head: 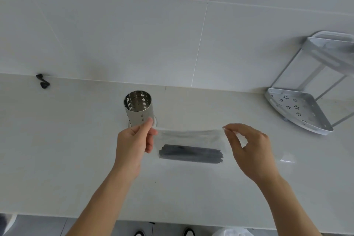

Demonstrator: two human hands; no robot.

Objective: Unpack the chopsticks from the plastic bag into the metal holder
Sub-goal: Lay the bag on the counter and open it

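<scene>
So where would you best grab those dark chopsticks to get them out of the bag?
Probably at their right ends. The chopsticks lie sideways as one bundle low in the plastic bag, whose top edge both hands pinch taut. Reach in from above through that edge, if it opens there.

Bright, even, cool daylight fills the scene, with no hard shadows. Only faint soft shade lies on the counter (57,149) under the left hand (134,143) and the right hand (249,149). The bag (191,138) stretched between them is smeared with motion blur. Wall tile (115,34) lines bend toward the picture's edges. The metal holder (138,108) beyond the left hand glints.
</scene>
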